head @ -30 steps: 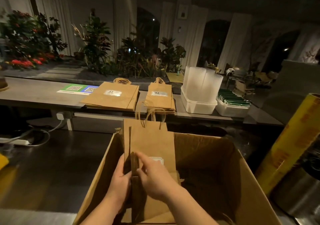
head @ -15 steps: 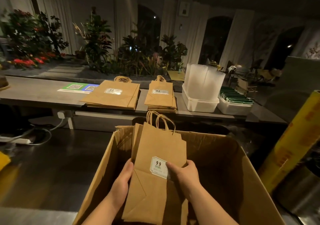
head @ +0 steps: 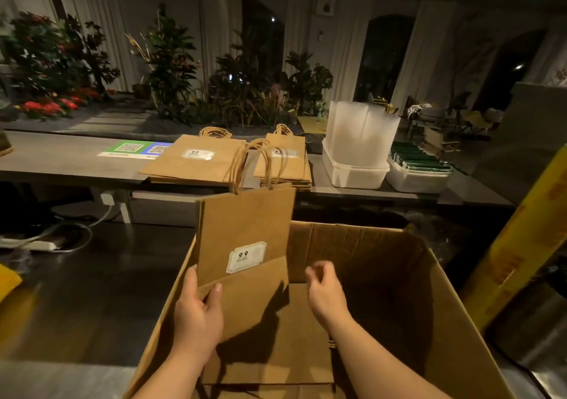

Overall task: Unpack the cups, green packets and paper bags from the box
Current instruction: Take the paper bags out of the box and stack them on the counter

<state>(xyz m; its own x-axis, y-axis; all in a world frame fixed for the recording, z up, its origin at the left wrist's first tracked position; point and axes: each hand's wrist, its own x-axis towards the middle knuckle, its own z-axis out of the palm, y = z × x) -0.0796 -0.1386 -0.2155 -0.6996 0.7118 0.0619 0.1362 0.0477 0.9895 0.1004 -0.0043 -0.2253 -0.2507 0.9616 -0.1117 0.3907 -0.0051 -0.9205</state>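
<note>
My left hand (head: 198,315) grips the lower left corner of a small bundle of flat brown paper bags (head: 245,245), held upright above the open cardboard box (head: 435,291). The front bag carries a white label. My right hand (head: 325,291) hovers beside the bundle, over the box, fingers loosely curled and holding nothing. More folded bags (head: 291,355) lie at the box bottom. On the far counter lie two piles of paper bags (head: 196,162), (head: 285,162), a white tub of clear cups (head: 359,140) and a white tub of green packets (head: 420,165).
A grey counter (head: 61,162) runs across the back, with a green and blue QR sheet (head: 135,150). A yellow roll (head: 521,245) leans at the right. A power strip and cables (head: 46,242) lie on the dark lower surface at left. Plants stand behind.
The bundle of bags has risen out of the box. My right hand has let go of it and moved off to the right; my left hand alone holds it.
</note>
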